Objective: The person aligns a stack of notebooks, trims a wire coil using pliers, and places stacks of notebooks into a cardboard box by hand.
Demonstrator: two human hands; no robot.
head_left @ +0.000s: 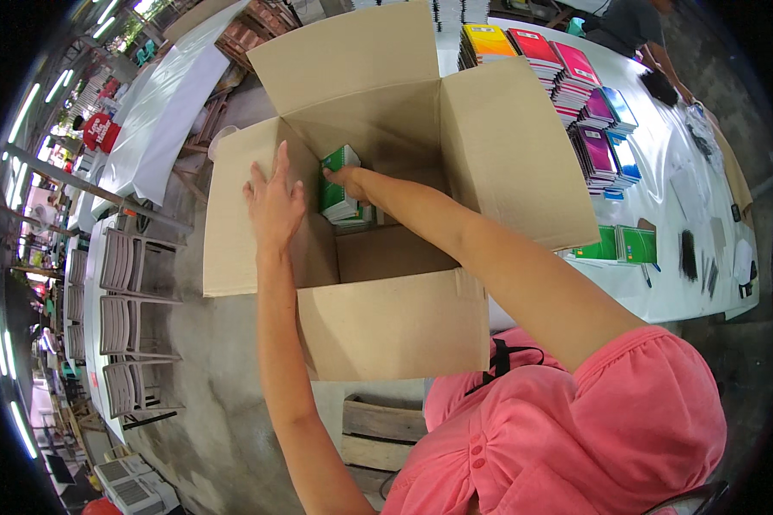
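Note:
A large open cardboard box point(395, 318) stands before me with its flaps folded outward. Inside, against its left wall, is a stack of green notebooks point(338, 204) with white page edges. My right hand point(349, 181) reaches into the box and grips the upper green notebooks at their side; some of its fingers are hidden. More notebooks show beneath the ones in my grasp. My left hand point(275, 206) rests with spread fingers on the left flap point(232, 215), holding nothing.
On the white table point(674, 223) at right are stacks of spiral notebooks with yellow point(488, 41), red point(534, 47) and purple point(594, 146) covers. Two green notebooks point(614, 245) lie nearer me. A co-worker's arm point(666, 64) reaches over the far right. Stacked chairs point(124, 257) stand left.

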